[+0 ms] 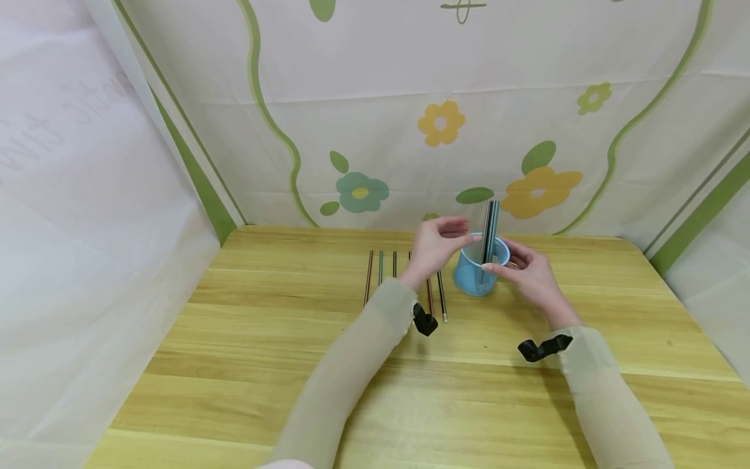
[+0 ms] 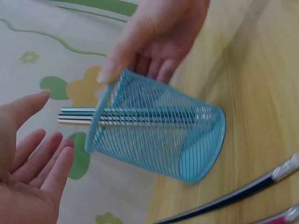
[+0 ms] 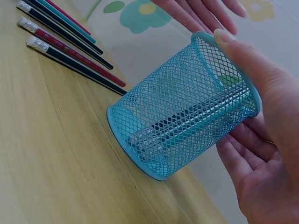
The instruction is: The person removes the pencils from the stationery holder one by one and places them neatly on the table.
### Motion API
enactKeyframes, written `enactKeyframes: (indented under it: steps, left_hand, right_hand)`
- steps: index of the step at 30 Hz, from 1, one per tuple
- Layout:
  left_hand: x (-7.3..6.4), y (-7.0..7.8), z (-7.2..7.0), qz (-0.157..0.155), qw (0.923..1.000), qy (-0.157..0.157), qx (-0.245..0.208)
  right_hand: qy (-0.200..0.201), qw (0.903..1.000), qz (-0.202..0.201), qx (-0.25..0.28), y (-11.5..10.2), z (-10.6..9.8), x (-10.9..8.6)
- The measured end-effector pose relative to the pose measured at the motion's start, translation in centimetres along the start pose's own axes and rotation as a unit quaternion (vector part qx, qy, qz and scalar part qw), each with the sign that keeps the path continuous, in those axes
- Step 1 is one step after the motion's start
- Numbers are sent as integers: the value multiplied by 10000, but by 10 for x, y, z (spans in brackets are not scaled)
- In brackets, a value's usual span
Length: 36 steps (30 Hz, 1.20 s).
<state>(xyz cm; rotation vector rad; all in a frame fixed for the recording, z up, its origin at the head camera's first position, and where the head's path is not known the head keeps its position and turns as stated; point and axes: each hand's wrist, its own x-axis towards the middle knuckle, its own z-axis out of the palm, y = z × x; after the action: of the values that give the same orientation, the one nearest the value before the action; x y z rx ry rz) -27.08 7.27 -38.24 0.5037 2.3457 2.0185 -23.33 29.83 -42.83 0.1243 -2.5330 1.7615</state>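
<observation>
A light blue mesh pen cup stands on the wooden table, and several pencils lean upright inside it, their eraser ends down. My right hand grips the cup at its right side, with the thumb on the rim and the fingers round the far side. At the cup's left, my left hand is held by the rim with nothing in it. Its fingers are spread and relaxed in the left wrist view, apart from the pencils.
Left of the cup, several pencils lie side by side on the table, partly hidden by my left arm in the head view. They are black, red and teal with white eraser ends. A floral cloth hangs behind the table's back edge.
</observation>
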Motion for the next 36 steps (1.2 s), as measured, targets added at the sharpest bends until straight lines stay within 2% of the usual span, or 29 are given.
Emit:
enactKeyframes:
  steps: [7, 12, 17, 22, 28, 36]
  left_hand:
    - [23, -8, 8, 61, 9989, -305, 343]
    - [32, -17, 16, -27, 9979, -407, 504]
    - [34, -25, 24, -186, 9980, -342, 507]
    - [33, -30, 29, -218, 9983, -344, 415]
    - [33, -31, 31, -248, 9982, -356, 413]
    - [35, -29, 35, -495, 9966, -345, 557]
  right_hand:
    - [1, 10000, -42, -67, 1, 0, 1]
    - [26, 9999, -47, -95, 2, -1, 1]
    - [37, 10000, -46, -73, 1, -1, 1]
    - [21, 10000, -70, 1, 1, 0, 1]
    - [25, 10000, -46, 77, 2, 0, 1]
    - [3, 10000, -47, 22, 3, 1, 0]
